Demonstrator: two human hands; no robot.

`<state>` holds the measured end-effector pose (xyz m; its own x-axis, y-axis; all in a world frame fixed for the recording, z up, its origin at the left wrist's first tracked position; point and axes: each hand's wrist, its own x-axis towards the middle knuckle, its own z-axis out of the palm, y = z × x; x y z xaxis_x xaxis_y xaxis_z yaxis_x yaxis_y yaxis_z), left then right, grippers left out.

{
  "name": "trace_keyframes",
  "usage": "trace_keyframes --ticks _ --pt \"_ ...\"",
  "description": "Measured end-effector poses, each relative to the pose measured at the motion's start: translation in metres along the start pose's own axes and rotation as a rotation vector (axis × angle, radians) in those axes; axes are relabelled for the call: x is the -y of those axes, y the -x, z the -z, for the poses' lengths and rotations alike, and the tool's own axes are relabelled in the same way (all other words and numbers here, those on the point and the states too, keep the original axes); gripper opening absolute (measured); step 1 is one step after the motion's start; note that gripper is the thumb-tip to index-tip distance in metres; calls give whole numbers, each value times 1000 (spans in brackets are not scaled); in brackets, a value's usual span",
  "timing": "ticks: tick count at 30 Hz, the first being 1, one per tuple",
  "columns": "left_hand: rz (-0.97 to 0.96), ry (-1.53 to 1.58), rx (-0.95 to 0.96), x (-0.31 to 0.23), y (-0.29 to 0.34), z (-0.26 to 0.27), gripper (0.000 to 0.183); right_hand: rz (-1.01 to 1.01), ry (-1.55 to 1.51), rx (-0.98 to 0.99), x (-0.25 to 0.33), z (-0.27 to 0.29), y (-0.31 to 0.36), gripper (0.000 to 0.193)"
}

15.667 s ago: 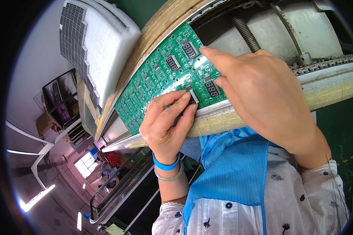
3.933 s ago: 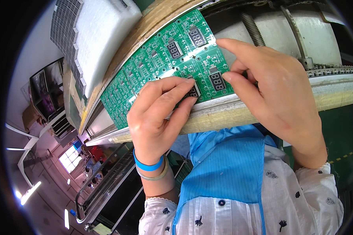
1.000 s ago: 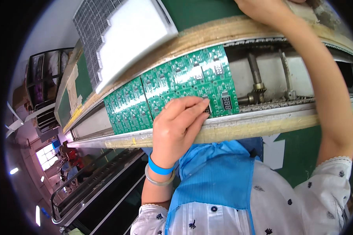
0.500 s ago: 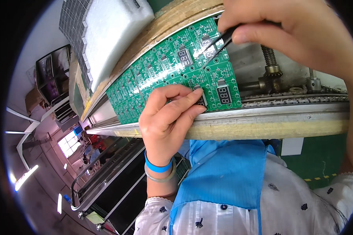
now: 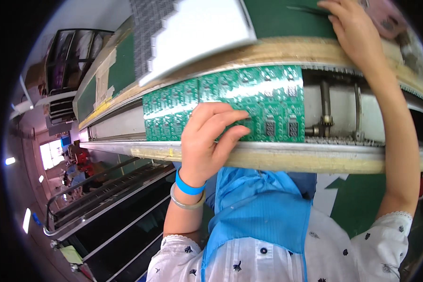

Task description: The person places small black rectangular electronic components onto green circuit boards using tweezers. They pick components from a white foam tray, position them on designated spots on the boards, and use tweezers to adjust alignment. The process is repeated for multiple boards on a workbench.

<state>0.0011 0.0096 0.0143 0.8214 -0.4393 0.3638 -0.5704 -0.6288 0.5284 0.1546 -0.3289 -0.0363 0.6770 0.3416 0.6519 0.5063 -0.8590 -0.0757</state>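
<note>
Green circuit boards (image 5: 174,101) lie joined in a long panel between two metal rails. Black-and-white digit displays (image 5: 293,128) sit on several boards at its right end. My left hand (image 5: 204,136) hovers over or rests on the panel's near middle; thumb and fingers are apart with nothing between them. A blue band and a pale bangle circle that wrist. My right hand (image 5: 357,35) is stretched beyond the far rail, above a green surface. Its fingers are closed on dark pointed tweezers (image 5: 309,9), blurred by motion, their tips toward the left.
A white foam block (image 5: 204,33) with a grey grid of small pieces stands beyond the far wooden edge. The near rail (image 5: 286,162) runs in front of my body. Shafts and a gear (image 5: 326,120) show right of the panel. A pink object (image 5: 385,19) lies at the far right.
My right hand has moved from the boards to the far right with the tweezers. My left hand has loosened, its fingertips now apart near the display it touched. The view has shifted.
</note>
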Motion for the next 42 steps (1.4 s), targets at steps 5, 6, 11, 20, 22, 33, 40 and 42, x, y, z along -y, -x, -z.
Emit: trace_keyframes --ticks 5,6,11,20,22,33,40,42 --pt "74 -46 -265 27 -29 35 18 -86 -388 73 72 11 -61 19" --pt "80 -40 -318 36 -38 42 17 -39 -425 82 84 7 -75 18" --pt "95 -161 -443 80 -72 57 16 14 -428 89 132 -27 -126 19" --pt "172 -316 -526 119 -70 54 24 136 -335 123 157 -66 -178 30" --pt "194 -306 -525 117 -68 54 26 214 -285 193 150 -65 -189 26" --pt "140 -363 -582 124 -73 53 23 3 -522 -15 161 -50 -160 21" --pt "40 -537 -350 141 -112 59 18 -661 -1327 15 165 10 -94 24" --pt "-58 -607 -391 146 -114 57 11 -728 -1417 -6 155 23 -71 23"
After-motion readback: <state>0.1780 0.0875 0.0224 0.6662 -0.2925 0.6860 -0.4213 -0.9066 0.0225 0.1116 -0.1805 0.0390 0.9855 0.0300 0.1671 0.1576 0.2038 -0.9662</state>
